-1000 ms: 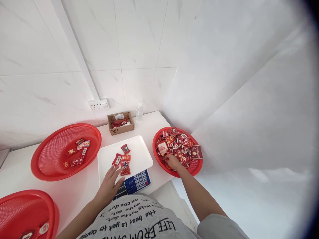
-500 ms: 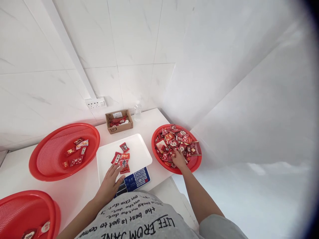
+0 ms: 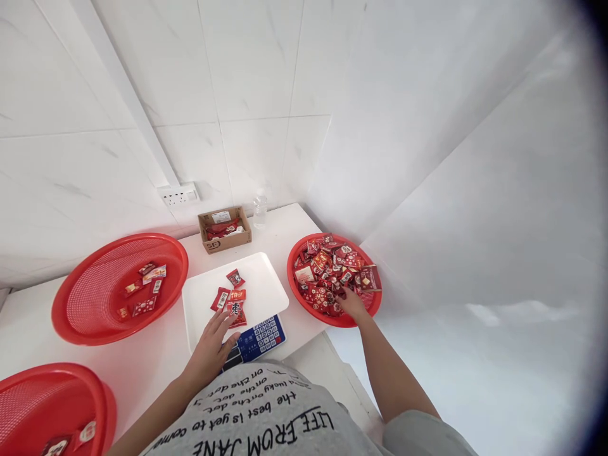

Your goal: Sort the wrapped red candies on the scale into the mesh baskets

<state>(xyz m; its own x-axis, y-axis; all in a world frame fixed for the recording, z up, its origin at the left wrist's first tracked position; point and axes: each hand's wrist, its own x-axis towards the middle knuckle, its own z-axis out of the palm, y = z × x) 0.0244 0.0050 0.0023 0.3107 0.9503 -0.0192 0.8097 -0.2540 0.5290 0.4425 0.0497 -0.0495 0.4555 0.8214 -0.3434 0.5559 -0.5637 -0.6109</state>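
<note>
Just beneath the fingertips (image 3: 341, 296) of the right hand (image 3: 353, 306) lie red packets (image 3: 329, 278).

Red round plastic basket (image 3: 339, 322) at three o'clock from the flat white plastic tray (image 3: 261, 285), blue rectangular keypad (image 3: 266, 334) at five!

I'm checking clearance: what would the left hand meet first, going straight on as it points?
Probably the red packets on the white tray; whether the left hand already touches them is unclear.
</note>
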